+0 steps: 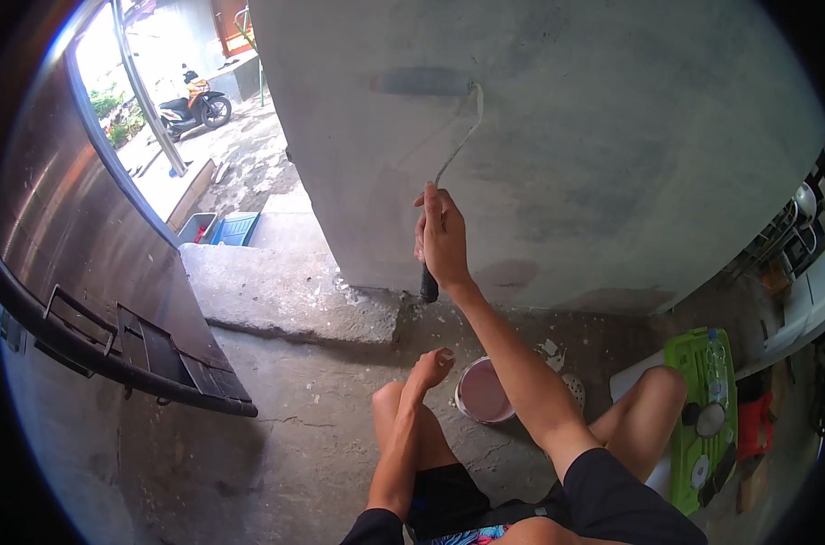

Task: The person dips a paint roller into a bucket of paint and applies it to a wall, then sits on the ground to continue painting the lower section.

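My right hand (442,234) is wrapped round the dark handle of a paint roller (423,82), whose bent metal rod rises from the grip. The roller head lies against the grey wall (558,154), level and a little blurred. My left hand (433,366) rests by my left knee with its fingers curled in; whether anything is inside them is too small to tell. Beside it on the floor stands a round bucket (485,391) with pinkish-brown contents, partly covered by my right forearm.
A metal door (113,272) stands at the left, beside a raised concrete step (285,291). Outside are a motorbike (193,107) and a blue crate (236,229). At the right lies a green tray (690,363) with a clear bottle (716,368); a rack of dishes (794,227) is behind.
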A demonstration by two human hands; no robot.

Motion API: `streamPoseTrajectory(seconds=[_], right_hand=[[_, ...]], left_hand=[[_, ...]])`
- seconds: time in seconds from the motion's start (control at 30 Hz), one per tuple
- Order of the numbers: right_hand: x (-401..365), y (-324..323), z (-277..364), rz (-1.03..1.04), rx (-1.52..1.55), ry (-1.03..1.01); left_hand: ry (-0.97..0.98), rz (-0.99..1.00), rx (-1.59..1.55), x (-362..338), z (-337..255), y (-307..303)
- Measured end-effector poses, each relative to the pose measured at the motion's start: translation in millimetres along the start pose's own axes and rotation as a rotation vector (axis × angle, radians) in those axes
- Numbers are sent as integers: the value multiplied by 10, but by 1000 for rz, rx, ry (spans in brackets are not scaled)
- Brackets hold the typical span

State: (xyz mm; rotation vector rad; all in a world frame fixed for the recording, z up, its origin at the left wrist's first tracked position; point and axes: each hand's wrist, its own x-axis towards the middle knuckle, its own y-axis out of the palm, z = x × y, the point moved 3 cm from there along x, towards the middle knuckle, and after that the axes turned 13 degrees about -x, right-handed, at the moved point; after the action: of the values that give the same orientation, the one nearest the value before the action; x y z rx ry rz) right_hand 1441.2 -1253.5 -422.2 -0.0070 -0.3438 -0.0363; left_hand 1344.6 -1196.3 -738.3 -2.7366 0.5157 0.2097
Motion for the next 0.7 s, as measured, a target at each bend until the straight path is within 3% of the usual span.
streamPoseTrajectory(seconds=[0.7], right_hand=[[-401,25,-798,-32,-10,144]], left_hand=[[-15,21,-1,43,65,82]])
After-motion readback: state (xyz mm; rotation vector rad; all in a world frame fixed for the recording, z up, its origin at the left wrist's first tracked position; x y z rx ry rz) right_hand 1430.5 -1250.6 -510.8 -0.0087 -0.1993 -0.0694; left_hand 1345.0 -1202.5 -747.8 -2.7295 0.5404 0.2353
